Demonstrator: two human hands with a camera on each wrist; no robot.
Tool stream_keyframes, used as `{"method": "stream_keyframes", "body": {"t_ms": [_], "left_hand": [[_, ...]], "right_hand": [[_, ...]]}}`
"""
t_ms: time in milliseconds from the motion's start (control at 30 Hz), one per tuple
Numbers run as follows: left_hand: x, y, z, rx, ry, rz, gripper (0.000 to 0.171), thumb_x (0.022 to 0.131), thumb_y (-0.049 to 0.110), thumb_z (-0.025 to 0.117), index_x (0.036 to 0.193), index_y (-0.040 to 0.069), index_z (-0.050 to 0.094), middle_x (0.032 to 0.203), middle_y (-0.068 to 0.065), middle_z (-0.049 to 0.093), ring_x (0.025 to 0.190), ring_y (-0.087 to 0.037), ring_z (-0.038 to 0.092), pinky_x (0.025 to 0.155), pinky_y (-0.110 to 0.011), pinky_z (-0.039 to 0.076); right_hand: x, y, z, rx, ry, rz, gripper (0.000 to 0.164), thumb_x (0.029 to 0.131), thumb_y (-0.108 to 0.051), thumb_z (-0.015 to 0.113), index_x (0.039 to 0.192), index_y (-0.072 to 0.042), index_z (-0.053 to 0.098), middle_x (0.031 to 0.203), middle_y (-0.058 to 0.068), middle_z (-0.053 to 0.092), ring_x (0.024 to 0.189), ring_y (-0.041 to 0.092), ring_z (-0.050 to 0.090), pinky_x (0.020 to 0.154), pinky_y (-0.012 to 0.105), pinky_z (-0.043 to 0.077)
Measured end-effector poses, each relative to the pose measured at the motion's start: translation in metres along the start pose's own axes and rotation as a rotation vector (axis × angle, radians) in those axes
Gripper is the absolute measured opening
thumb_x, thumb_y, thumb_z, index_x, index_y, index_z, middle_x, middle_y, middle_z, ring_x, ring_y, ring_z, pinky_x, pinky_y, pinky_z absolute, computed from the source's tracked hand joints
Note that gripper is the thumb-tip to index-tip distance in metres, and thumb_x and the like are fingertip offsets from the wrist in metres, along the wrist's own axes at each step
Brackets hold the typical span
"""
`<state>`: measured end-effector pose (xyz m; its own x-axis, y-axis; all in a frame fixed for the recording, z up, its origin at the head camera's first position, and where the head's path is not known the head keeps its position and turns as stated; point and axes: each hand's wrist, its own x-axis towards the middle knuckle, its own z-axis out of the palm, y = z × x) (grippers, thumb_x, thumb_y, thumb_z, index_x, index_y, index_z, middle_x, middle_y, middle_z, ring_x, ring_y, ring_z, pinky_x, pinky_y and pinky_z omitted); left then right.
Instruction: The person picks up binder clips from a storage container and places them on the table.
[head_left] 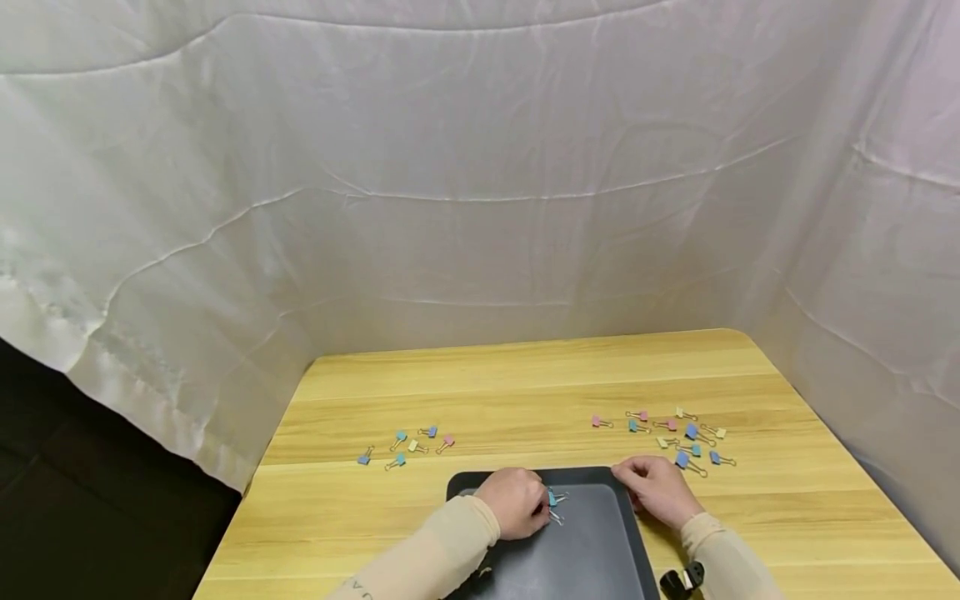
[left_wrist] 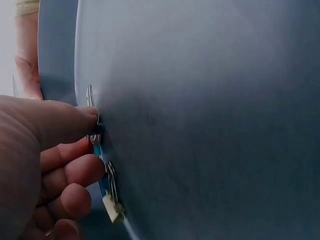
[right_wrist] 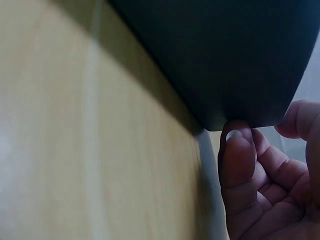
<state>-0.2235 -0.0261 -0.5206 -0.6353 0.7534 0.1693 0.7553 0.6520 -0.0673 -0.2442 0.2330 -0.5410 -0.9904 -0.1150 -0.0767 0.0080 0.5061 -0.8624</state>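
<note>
A dark grey baking tray (head_left: 592, 554) lies at the front of the wooden table. Over its far left part, my left hand (head_left: 516, 504) pinches a binder clip between thumb and forefinger; the clip's silver handle (left_wrist: 90, 95) shows above the thumb, its body mostly hidden. Just beside those fingers, a teal binder clip (head_left: 552, 499) is at the tray's far side. A cream binder clip (left_wrist: 114, 209) shows below the fingers in the left wrist view. My right hand (head_left: 660, 487) grips the tray's far right corner, with the thumb and fingers at its rim.
Several coloured binder clips, among them a pink clip (head_left: 447, 440), lie left of the tray. A larger scatter, with a blue clip (head_left: 691, 432), lies beyond the right hand. A small black object (head_left: 681, 581) is at the right wrist. Pale curtains (head_left: 480, 250) surround the table (head_left: 480, 392).
</note>
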Motion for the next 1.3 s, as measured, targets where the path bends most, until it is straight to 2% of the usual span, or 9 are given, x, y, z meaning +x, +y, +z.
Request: {"method": "stream_keyframes", "body": {"t_ms": [167,333,533,700,833,967,1300], "left_hand": [[0.005,0.006,-0.001,-0.086,-0.054,0.031,0.008,0.080,0.029,0.066,0.072,0.027,0.068,0.064,0.020,0.053,0.054,0.008,0.040,0.053,-0.011,0.037],[0.010,0.014,-0.001,-0.151,-0.115,0.053,0.007,0.082,0.032,0.066,0.077,0.028,0.070,0.066,0.021,0.055,0.055,0.009,0.041,0.055,-0.010,0.037],[0.013,0.022,-0.001,-0.147,-0.113,0.095,0.011,0.081,0.039,0.067,0.075,0.030,0.068,0.063,0.023,0.051,0.054,0.011,0.039,0.054,-0.009,0.036],[0.017,0.021,-0.005,-0.187,-0.094,0.098,0.011,0.082,0.038,0.066,0.075,0.029,0.067,0.066,0.023,0.051,0.056,0.012,0.039,0.054,-0.008,0.036],[0.019,0.012,-0.014,-0.214,-0.074,0.060,0.009,0.082,0.036,0.067,0.079,0.027,0.068,0.071,0.020,0.054,0.060,0.012,0.043,0.058,-0.008,0.038],[0.020,-0.004,-0.023,-0.233,-0.040,-0.001,0.010,0.082,0.035,0.067,0.079,0.026,0.069,0.072,0.020,0.056,0.061,0.012,0.044,0.059,-0.008,0.039],[0.016,-0.063,-0.045,-0.290,-0.016,-0.205,0.015,0.082,0.035,0.067,0.082,0.020,0.071,0.071,0.017,0.058,0.064,0.004,0.049,0.060,-0.016,0.042]], "right_hand": [[-0.001,0.000,0.000,0.001,0.002,0.007,0.025,0.087,-0.029,0.061,0.080,-0.006,0.068,0.058,0.005,0.053,0.052,0.018,0.051,0.048,0.031,0.048],[-0.001,0.001,0.001,0.013,0.008,0.005,0.026,0.086,-0.031,0.063,0.080,-0.007,0.068,0.060,0.006,0.054,0.052,0.018,0.051,0.048,0.031,0.048],[-0.001,0.003,0.000,0.010,0.014,-0.001,0.027,0.085,-0.034,0.062,0.079,-0.008,0.068,0.059,0.005,0.053,0.051,0.018,0.051,0.048,0.030,0.047],[-0.001,0.003,0.001,0.008,0.013,0.006,0.028,0.085,-0.034,0.062,0.078,-0.008,0.068,0.058,0.005,0.053,0.052,0.018,0.051,0.048,0.030,0.047],[0.000,0.003,0.001,0.011,0.018,0.009,0.027,0.085,-0.034,0.063,0.079,-0.008,0.068,0.061,0.005,0.054,0.053,0.018,0.051,0.048,0.030,0.047],[0.001,0.003,0.001,0.021,0.014,0.005,0.026,0.085,-0.032,0.063,0.079,-0.008,0.068,0.064,0.005,0.055,0.054,0.017,0.052,0.049,0.031,0.049],[0.003,0.002,-0.001,0.036,-0.015,-0.017,0.018,0.085,-0.023,0.063,0.085,-0.006,0.069,0.060,0.005,0.054,0.052,0.017,0.052,0.048,0.032,0.049]]}}
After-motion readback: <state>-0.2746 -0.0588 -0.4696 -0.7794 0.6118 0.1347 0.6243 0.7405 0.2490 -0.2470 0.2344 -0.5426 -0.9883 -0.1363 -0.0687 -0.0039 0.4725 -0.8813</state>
